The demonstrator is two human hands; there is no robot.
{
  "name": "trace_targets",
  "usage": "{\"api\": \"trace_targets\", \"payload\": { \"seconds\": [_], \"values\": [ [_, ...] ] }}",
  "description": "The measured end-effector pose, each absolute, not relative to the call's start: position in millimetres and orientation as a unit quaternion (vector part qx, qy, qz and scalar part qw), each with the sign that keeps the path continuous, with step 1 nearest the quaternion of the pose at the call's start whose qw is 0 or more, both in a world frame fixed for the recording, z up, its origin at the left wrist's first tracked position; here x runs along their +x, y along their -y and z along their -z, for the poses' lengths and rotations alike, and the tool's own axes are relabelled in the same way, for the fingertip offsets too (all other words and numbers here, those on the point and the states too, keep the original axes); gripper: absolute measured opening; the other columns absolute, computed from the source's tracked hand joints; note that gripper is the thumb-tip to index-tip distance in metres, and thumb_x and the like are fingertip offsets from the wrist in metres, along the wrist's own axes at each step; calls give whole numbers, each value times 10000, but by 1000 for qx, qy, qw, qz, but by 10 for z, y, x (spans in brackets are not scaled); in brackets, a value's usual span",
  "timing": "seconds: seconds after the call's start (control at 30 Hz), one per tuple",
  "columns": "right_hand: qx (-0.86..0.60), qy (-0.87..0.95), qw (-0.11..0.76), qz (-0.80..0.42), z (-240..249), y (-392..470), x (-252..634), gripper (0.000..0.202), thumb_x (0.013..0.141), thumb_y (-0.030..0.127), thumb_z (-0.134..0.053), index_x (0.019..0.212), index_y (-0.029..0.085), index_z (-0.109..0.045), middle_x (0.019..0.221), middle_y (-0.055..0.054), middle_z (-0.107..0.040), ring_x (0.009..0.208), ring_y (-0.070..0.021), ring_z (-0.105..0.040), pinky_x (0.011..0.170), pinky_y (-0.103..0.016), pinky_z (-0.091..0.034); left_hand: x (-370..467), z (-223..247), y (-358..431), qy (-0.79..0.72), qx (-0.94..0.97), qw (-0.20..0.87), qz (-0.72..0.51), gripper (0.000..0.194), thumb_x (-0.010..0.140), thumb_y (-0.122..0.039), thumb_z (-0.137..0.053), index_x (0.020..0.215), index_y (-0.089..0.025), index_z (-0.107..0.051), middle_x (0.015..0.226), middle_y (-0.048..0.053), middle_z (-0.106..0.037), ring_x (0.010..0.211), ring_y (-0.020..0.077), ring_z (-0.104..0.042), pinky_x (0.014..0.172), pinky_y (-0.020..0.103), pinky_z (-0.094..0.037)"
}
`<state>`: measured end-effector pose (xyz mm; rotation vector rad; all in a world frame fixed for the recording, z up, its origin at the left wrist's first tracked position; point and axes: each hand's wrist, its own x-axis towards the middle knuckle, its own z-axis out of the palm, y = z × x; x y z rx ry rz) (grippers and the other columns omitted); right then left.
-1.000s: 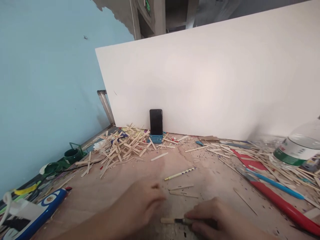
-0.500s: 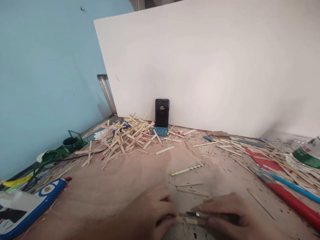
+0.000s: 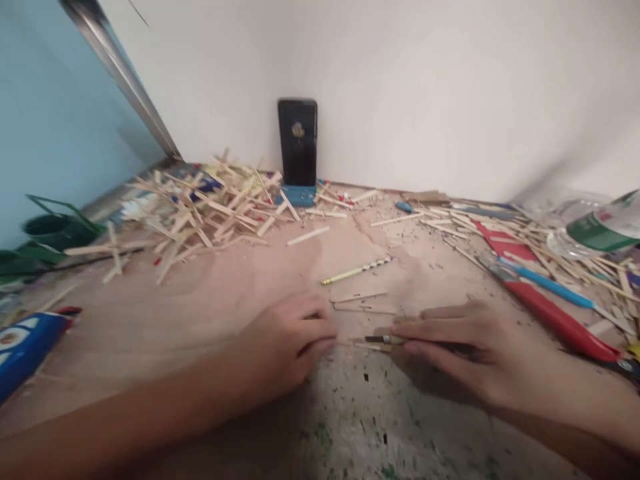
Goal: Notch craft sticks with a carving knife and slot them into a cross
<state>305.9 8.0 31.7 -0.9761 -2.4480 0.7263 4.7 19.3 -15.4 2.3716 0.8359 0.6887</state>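
The counter spreads across the scene, with a loose pile of wooden sticks at its far left. Both hands are at its near middle. The right hand is closed around a craft knife. The left hand has its fingers curled together at the left end of a thin wooden stick; blur hides whether they pinch or only press it. Beyond the hands lies a pencil.

The knife's long axis runs left to right, its dark blade pointing left toward the left hand. It should be light and rigid, best held by the handle behind the metal collar. Smaller still, the stick lies roughly parallel, just on the blade's near side; likely feather-light, stiff yet easily snapped, it is best steadied at an end, clear of the edge.
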Motion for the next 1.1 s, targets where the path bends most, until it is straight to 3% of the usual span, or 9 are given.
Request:
{"api": "trace_targets", "payload": {
  "seconds": [0.17, 0.5, 0.77, 1.1],
  "values": [
    [-344, 886, 166, -264, -351, -83, 3041, 291, 1104, 203, -604, 1294, 199, -825, 1058, -72, -872, 882, -190, -852, 772, -255, -696, 2, 140, -160, -303, 884, 257, -246, 248, 1059, -105, -563, 912, -173, -751, 959, 34, -701, 878, 172, -641, 801, 306, -475],
    [-327, 909, 153, -207, -292, -68, 2942, 298, 1132, 199, -552, 1244, 129, -819, 1045, -124, -866, 738, -187, -825, 547, -254, -623, 7, 150, -168, -307, 888, 248, -237, 243, 1041, -48, -565, 921, -181, -729, 942, 6, -656, 852, 152, -596, 769, 288, -460],
    [-362, 876, 162, -275, -255, -75, 2881, 244, 1102, 172, -609, 1196, 136, -832, 1063, -90, -881, 842, -185, -853, 680, -224, -681, -5, 170, -162, -313, 882, 258, -240, 284, 1040, -35, -532, 901, -179, -735, 922, 9, -648, 837, 151, -603, 756, 291, -467],
    [-302, 917, 157, -209, -160, -90, 2948, 280, 1123, 166, -579, 1332, 200, -763, 1016, -60, -856, 741, -143, -797, 581, -246, -583, -5, 182, -150, -315, 878, 269, -241, 281, 1062, -70, -534, 901, -190, -731, 909, 3, -633, 820, 150, -602, 742, 300, -467]
  ]
}}
